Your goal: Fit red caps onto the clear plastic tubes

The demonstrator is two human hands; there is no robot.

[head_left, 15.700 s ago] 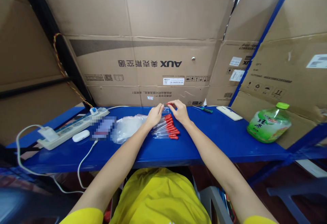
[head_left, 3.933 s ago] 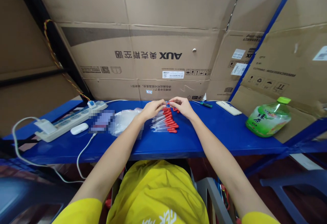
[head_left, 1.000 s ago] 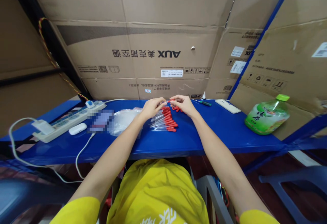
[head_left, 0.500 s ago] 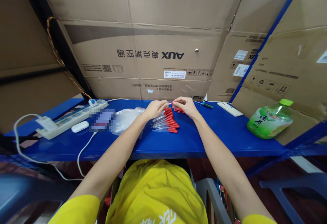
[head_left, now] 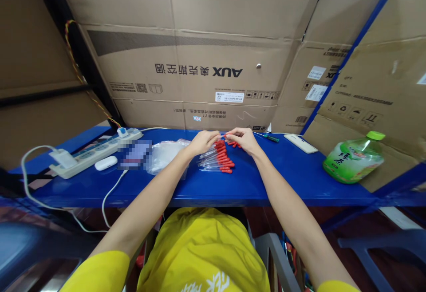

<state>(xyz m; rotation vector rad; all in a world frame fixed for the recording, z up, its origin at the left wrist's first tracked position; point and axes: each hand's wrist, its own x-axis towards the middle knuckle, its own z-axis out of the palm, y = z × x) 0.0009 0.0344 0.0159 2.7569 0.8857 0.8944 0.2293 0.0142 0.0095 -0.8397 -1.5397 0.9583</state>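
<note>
My left hand [head_left: 205, 142] is closed in a pinch on a clear dropper tube, mostly hidden by the fingers. Facing it, my right hand [head_left: 242, 139] pinches a red rubber bulb [head_left: 224, 136] at the tube's end. Just below the hands, several clear droppers with red bulbs [head_left: 225, 161] lie side by side in a row, bulbs to the right. Loose red bulbs [head_left: 234, 144] lie under my right fingers. Left of the row, clear plastic bags [head_left: 163, 156] lie partly behind my left forearm.
A green-handled screwdriver [head_left: 271, 137] and a white flat device [head_left: 300, 143] lie toward the back right of the blue table [head_left: 213, 190]. A green-labelled bottle [head_left: 353, 159] leans at the right. On the left are a power strip [head_left: 96, 152], a white case [head_left: 105, 163] and cables. Cardboard [head_left: 199, 52] walls the back.
Both hands stay together at nearly the same spot, still gripping the tube and bulb. The whole view has shifted slightly; the droppers on the table have not moved.
</note>
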